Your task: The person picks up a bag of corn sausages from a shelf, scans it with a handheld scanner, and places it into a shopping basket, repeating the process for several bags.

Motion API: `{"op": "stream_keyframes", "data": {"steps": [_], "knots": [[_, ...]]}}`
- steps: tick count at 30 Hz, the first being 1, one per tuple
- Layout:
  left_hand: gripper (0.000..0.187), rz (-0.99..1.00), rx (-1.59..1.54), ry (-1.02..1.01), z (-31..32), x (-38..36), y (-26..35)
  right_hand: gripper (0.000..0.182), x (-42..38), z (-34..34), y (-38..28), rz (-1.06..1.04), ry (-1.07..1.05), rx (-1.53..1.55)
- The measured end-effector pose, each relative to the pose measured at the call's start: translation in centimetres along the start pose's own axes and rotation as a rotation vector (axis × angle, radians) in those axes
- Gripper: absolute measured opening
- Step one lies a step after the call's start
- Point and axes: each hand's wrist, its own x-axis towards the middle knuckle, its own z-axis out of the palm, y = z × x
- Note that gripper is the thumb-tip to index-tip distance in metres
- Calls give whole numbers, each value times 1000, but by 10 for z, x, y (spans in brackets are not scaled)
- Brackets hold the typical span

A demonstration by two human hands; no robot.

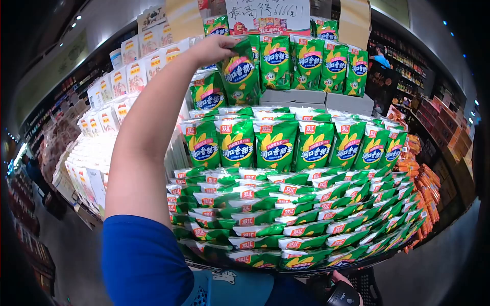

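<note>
My left hand (214, 50) reaches up to the top shelf of the display, its fingers closed on the upper edge of a green snack packet (240, 76) with yellow corn pictures. The packet stands slightly tilted in front of similar ones on the top row. Beside it on the right is a row of upright green packets (275, 61). Low at the bottom edge, only a sliver of my right hand (341, 278) shows, behind a dark wrist device (344, 295). Its fingers are hidden. A black basket (366, 285) is close to it.
Below the top row stands another upright row of green packets (275, 145), above tightly stacked flat packets (255, 222). White packages (135, 76) fill the left side. Orange packets (426, 186) are piled on the right. A handwritten sign (268, 13) stands at the top.
</note>
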Motion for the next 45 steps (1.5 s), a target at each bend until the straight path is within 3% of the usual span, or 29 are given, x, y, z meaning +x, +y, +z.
{"op": "stream_keyframes", "data": {"steps": [3, 6, 9, 10, 14, 20, 23, 29, 38, 41, 45], "knots": [[18, 16, 69, -8, 18, -4, -9, 78, 1, 2, 0, 9, 16, 19], [37, -1, 128, -108, 38, -6, -16, 71, 0, 4, 3, 22, 32, 55], [36, 36, 314, -189, 56, -10, -20, 65, -4, 5, 6, 10, 52, 101], [31, 143, 301, -128, 63, -11, -28, 69, -5, 3, 6, 42, 36, 92], [16, 248, 499, -67, 73, -10, -32, 77, -6, 1, 4, 105, 11, 47], [26, 333, 727, 106, 72, -21, -24, 78, -9, 2, 6, 78, 38, 0], [32, 227, 723, 147, 70, -22, -20, 78, -13, 1, 7, 76, 43, -8], [33, 227, 656, 347, 64, -21, -32, 79, -19, -2, 9, 76, 50, -23], [24, -43, 484, 402, 66, -30, -34, 80, -24, -3, 11, 77, 62, -49], [27, 13, 572, 547, 71, -29, -41, 80, -25, -3, 11, 86, 75, -71], [29, -48, 446, 585, 62, -39, -39, 77, -24, -3, 9, 25, 82, -201]]}}
